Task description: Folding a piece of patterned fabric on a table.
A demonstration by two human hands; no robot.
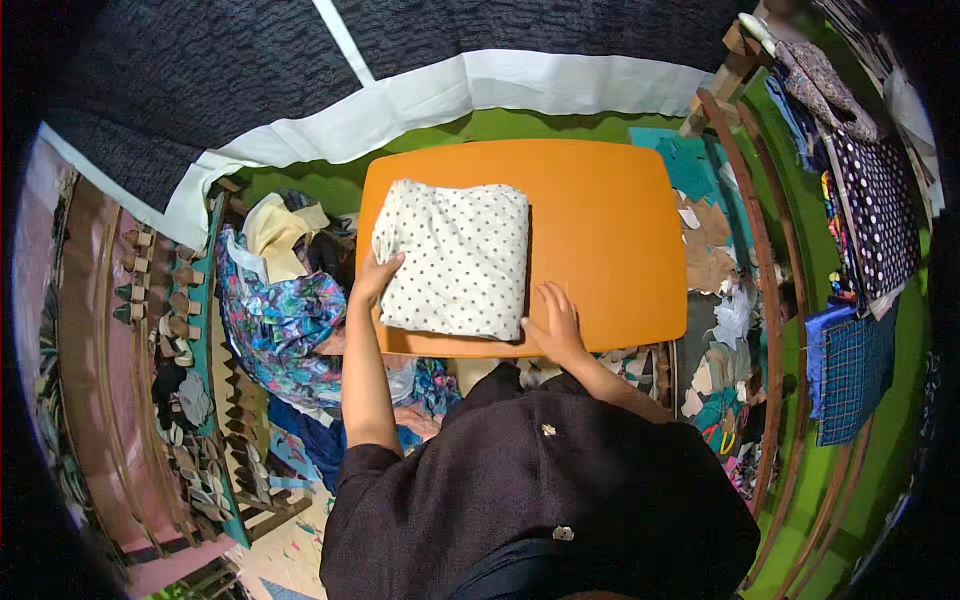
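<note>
The left hand (377, 277) lies with open fingers against the left edge of a folded white cloth with small dark dots (455, 258), thumb seemingly tucked at its side, pressing rather than clamping. The right hand (553, 322) rests flat, fingers spread, at the cloth's near right corner, partly on the orange table (615, 235); it grips nothing that I can see. The cloth sits as a thick, roughly square bundle on the left half of the table, its near edge close to the table's near rim. It looks soft and light, several layers deep, so I'd judge it will sag and slide apart if lifted by one corner; the folded edges on the left and right sides, taken together with both palms, seem the safest hold. Left of the table a heap of fabrics spills out, a blue-green floral piece (280, 320) and a cream one (275, 230) on top. To the right lie paper and fabric scraps (710, 260), and farther right a dotted dark cloth (880, 210) and a blue checked one (850, 370).
</note>
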